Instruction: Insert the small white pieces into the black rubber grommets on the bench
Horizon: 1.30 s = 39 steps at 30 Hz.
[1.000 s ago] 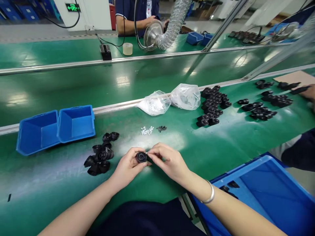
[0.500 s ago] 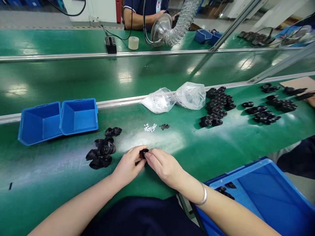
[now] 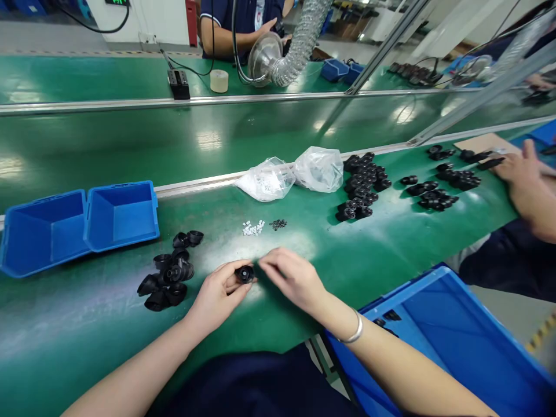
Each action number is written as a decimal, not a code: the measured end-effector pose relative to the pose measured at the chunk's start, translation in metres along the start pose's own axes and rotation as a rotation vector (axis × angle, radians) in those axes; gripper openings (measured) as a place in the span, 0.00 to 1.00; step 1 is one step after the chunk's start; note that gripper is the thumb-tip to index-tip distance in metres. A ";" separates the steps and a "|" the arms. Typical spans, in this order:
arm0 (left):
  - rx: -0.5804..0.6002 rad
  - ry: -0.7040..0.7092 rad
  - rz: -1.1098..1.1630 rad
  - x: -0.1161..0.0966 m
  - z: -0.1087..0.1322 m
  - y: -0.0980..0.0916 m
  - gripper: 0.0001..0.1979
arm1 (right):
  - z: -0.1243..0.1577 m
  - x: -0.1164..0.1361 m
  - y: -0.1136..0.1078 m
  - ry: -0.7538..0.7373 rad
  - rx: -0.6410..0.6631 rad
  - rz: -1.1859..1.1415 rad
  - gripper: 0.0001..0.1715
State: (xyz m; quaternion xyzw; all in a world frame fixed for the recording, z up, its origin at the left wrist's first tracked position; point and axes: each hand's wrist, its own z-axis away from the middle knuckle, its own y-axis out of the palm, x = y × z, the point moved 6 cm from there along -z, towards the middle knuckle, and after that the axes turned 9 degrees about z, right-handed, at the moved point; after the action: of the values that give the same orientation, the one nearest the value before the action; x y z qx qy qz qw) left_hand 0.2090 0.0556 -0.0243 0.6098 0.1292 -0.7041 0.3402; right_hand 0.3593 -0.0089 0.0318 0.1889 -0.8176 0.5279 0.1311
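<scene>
My left hand [image 3: 219, 292] is closed around a round black plastic part [image 3: 244, 274], its open end facing up toward me with a small light spot at its centre. Just to the right, apart from that part, my right hand [image 3: 295, 278] has thumb and fingers pinched together, slightly blurred; whether anything is between them is hidden. Beyond the hands lie a small pile of white pieces [image 3: 253, 228] and a pile of tiny dark pieces [image 3: 278, 224]. Several black cup-like parts [image 3: 167, 275] sit to the left of my left hand.
Two blue bins [image 3: 121, 217] stand at the left. Clear plastic bags [image 3: 319, 169] lie against the metal rail, beside clustered black parts [image 3: 362, 185]. A large blue crate [image 3: 456, 341] is at lower right. A co-worker's hand [image 3: 523, 174] is at far right; another person [image 3: 238, 29] is across.
My right hand has drawn back to the right from the black part, which now shows its open end in my left hand. The view has shifted right, bringing a co-worker's hand in.
</scene>
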 end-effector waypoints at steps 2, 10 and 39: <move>0.017 -0.035 0.066 0.003 -0.001 0.001 0.20 | 0.001 -0.034 -0.006 0.183 -0.043 0.070 0.06; 0.037 -0.034 -0.009 0.005 0.001 0.000 0.20 | -0.010 -0.084 0.005 0.341 -0.016 0.213 0.05; -0.003 0.055 -0.263 -0.008 -0.001 -0.003 0.21 | 0.001 0.024 0.019 -0.058 0.141 -0.034 0.09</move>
State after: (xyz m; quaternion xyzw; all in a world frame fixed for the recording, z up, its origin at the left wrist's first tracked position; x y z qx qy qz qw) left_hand 0.2079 0.0609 -0.0177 0.6063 0.2183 -0.7253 0.2422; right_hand 0.3291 -0.0072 0.0257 0.2268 -0.7786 0.5760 0.1025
